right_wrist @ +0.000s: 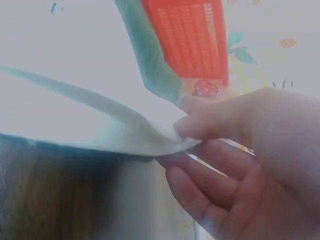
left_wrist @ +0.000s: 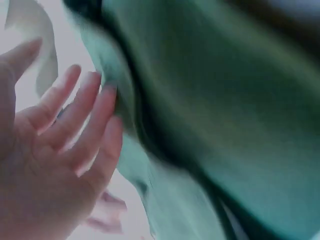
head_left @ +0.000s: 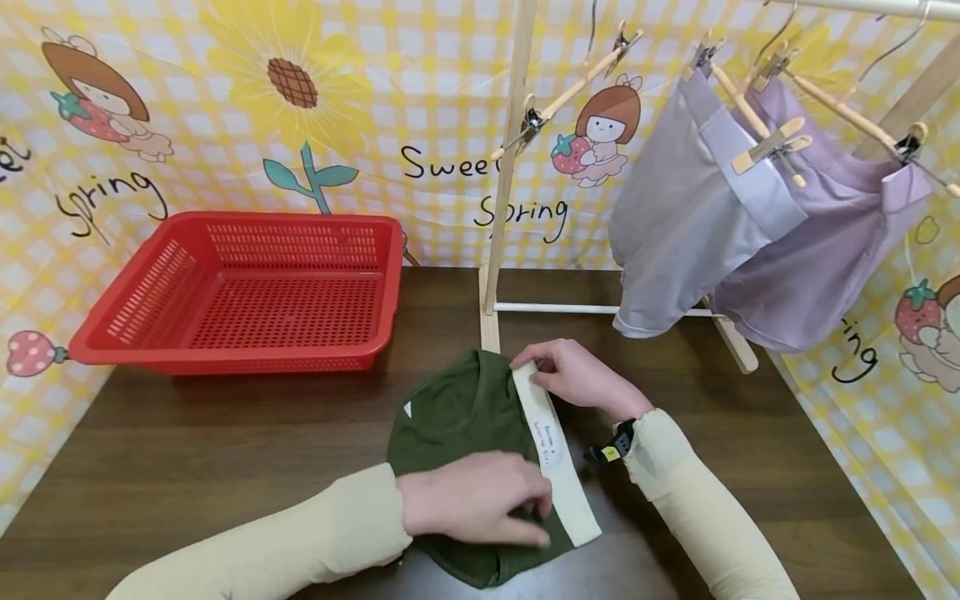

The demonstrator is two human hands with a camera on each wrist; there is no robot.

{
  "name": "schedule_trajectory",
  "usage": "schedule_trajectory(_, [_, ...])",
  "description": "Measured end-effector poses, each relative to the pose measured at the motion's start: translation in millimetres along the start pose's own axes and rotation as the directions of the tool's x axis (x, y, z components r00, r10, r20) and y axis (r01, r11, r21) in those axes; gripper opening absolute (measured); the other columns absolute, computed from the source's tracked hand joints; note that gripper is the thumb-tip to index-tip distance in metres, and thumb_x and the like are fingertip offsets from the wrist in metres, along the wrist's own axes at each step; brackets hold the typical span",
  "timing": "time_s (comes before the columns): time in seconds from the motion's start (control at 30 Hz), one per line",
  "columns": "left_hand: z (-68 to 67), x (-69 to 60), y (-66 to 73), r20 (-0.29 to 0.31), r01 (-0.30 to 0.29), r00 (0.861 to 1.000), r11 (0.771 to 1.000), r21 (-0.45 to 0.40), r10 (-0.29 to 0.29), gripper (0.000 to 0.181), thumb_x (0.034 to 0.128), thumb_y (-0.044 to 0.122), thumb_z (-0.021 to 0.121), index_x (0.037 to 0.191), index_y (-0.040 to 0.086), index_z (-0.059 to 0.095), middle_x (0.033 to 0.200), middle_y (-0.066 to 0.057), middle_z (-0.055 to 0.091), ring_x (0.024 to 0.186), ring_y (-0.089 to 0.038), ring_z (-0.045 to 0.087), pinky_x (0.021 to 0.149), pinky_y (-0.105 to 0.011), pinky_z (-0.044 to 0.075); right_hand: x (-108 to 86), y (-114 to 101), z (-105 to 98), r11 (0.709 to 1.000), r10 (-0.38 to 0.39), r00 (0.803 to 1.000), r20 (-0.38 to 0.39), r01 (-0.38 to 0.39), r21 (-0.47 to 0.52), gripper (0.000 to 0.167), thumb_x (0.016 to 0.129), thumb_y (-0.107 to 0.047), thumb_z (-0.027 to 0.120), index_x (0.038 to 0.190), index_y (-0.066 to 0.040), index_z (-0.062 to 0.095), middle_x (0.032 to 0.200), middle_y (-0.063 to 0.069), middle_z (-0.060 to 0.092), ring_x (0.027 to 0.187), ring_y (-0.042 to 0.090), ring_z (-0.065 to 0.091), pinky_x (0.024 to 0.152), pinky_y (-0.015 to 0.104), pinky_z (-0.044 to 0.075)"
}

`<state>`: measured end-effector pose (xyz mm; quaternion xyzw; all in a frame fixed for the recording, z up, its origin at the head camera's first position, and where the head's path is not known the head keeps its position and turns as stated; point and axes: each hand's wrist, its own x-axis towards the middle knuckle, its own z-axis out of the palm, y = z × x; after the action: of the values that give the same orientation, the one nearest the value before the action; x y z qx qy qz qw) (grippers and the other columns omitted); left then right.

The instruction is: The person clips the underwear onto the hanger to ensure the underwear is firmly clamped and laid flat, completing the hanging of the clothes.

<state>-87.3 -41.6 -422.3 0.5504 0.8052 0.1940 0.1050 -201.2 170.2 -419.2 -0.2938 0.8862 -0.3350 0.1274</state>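
Observation:
Dark green shorts [head_left: 450,417] with a white waistband [head_left: 573,500] bearing small printed text lie on the brown table, the waistband toward the right. At the waistband's far corner, my right hand [head_left: 581,375] pinches the edge between thumb and fingers; the right wrist view shows the white band [right_wrist: 115,122] between them. My left hand [head_left: 480,496], slightly blurred, is over the near part of the shorts. In the left wrist view its fingers [left_wrist: 102,135] are loosely extended beside the green cloth [left_wrist: 215,100], holding nothing. Whether they touch it I cannot tell.
A red plastic basket [head_left: 240,358] stands at the back left. Behind the shorts rises a wooden rack [head_left: 504,183] with an unloaded clip hanger [head_left: 566,96]. Grey shorts [head_left: 675,183] and mauve shorts [head_left: 817,275] hang from clip hangers at the right.

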Motion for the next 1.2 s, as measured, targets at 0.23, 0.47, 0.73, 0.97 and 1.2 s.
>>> schedule_trajectory(0.23, [-30.6, -7.7, -57.9, -0.253, 0.389, 0.888, 0.921, -0.029, -0.384, 0.038, 0.0931, 0.034, 0.076, 0.121, 0.011, 0.064, 0.122, -0.006, 0.06, 0.113, -0.026, 0.056, 0.098, -0.045, 0.046, -4.2, 10, -11, 0.986, 0.158, 0.987, -0.022, -0.159, -0.048, 0.055, 0.096, -0.016, 0.07, 0.146, -0.004, 0.05, 0.081, 0.004, 0.061, 0.064, 0.017, 0.055, 0.064, 0.035, 0.047])
schedule_trajectory(0.47, [-37.9, -9.7, -100.0, -0.213, 0.713, 0.653, 0.685, -0.149, -0.727, 0.069, 0.087, 0.028, 0.082, 0.142, 0.001, 0.049, 0.133, -0.021, 0.056, 0.119, -0.038, 0.053, 0.099, -0.05, 0.045, -2.1, 21, -6, 0.957, 0.281, 0.958, -0.06, -0.284, -0.058, 0.04, 0.096, -0.02, 0.071, 0.129, 0.001, 0.061, 0.081, 0.004, 0.062, 0.065, 0.018, 0.057, 0.065, 0.034, 0.048])
schedule_trajectory(0.73, [-51.8, -21.8, -104.0, -0.13, 0.736, 0.644, 0.657, -0.164, -0.754, 0.017, 0.0919, 0.017, 0.075, 0.107, 0.011, 0.069, 0.097, -0.007, 0.067, 0.083, -0.025, 0.061, 0.074, -0.041, 0.05, -4.1, 21, -6, 0.976, 0.215, 0.974, -0.076, -0.217, -0.025, 0.012, 0.091, -0.008, 0.076, 0.098, -0.008, 0.065, 0.081, 0.002, 0.062, 0.066, 0.019, 0.053, 0.062, 0.034, 0.045])
schedule_trajectory(0.97, [-63.3, -32.1, -97.5, -0.296, 0.714, 0.586, 0.654, -0.25, -0.754, 0.028, 0.0954, 0.012, 0.07, 0.12, 0.003, 0.058, 0.11, -0.017, 0.061, 0.094, -0.032, 0.059, 0.082, -0.045, 0.05, 4.0, 15, -14, 0.985, 0.172, 0.963, -0.207, -0.17, 0.028, 0.02, 0.094, -0.01, 0.073, 0.112, -0.005, 0.066, 0.097, 0.007, 0.068, 0.082, 0.023, 0.062, 0.072, 0.039, 0.051])
schedule_trajectory(1.2, [-51.5, -28.3, -78.2, -0.342, 0.641, 0.697, 0.761, -0.099, -0.631, 0.06, 0.0858, 0.022, 0.083, 0.134, 0.002, 0.055, 0.128, -0.021, 0.05, 0.12, -0.041, 0.045, 0.1, -0.055, 0.038, 3.9, 7, -8, 0.958, 0.264, 0.947, -0.182, -0.28, -0.064, 0.025, 0.094, -0.022, 0.075, 0.111, -0.005, 0.067, 0.1, 0.007, 0.067, 0.086, 0.023, 0.061, 0.077, 0.04, 0.051])
